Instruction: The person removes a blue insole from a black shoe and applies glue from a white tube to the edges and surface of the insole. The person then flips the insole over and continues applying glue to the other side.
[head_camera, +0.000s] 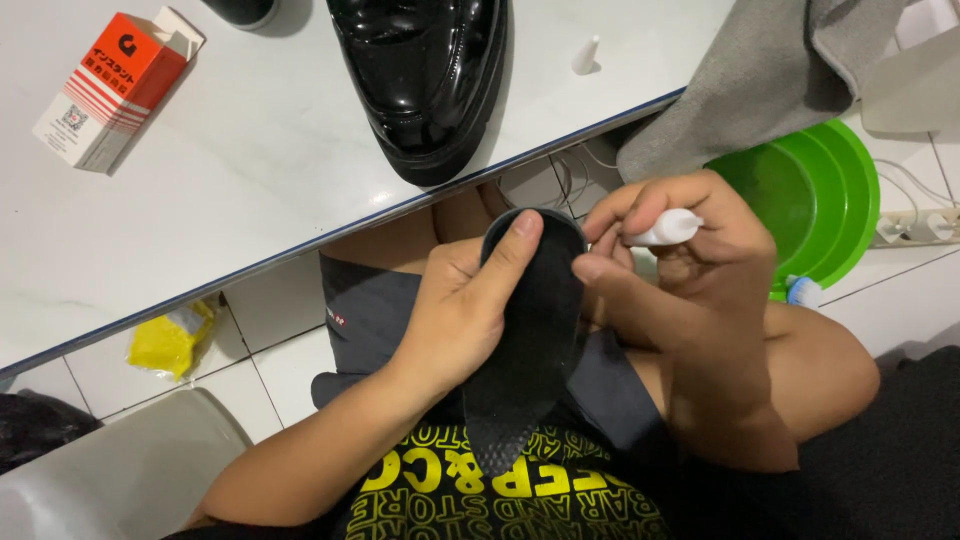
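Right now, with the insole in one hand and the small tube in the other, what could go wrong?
The right hand presses the small white tube at the black insole, close to the left hand thumb; its contents could get on the fingers. The insole is held over the lap, so drips may land on the dark shorts.

Shoe-repair workspace, white worktable (250, 170), glossy black shoe (425, 80), glue box (110, 90)

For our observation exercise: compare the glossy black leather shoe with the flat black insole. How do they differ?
The glossy black leather shoe shines and stands on the white table, untouched; the flat black insole is matte, thin and textured, held below the table edge in the left hand. Both are black.
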